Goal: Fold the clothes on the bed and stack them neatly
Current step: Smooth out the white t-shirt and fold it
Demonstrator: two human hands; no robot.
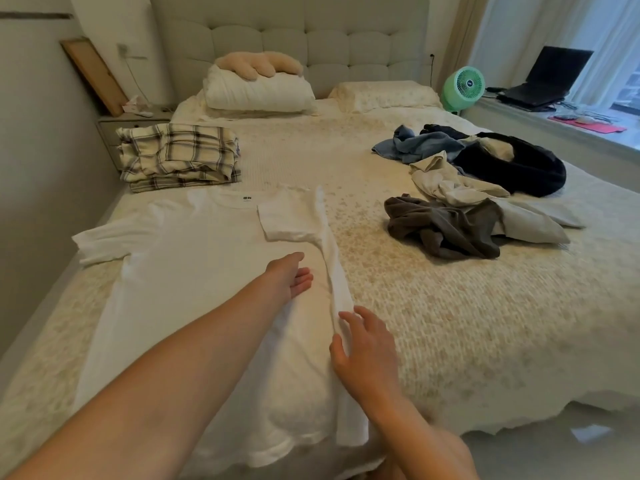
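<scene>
A white T-shirt (194, 271) lies flat on the bed (450, 323), collar away from me, its right side and sleeve folded inward. My left hand (289, 277) rests flat on the folded part with straight fingers. My right hand (367, 351) hovers with spread fingers at the shirt's folded right edge, fingertips touching the cloth. A folded plaid garment (180, 157) sits at the bed's left side beyond the shirt. An unfolded heap lies to the right: a grey-brown garment (446, 226), a cream one (460, 188), a blue one (419, 145) and a black one (519, 168).
Pillows (259, 91) with a plush toy (259, 64) lie against the headboard. A nightstand (135, 123) stands at the left. A green fan (462, 86) and a laptop (547, 77) sit on the window ledge at the right.
</scene>
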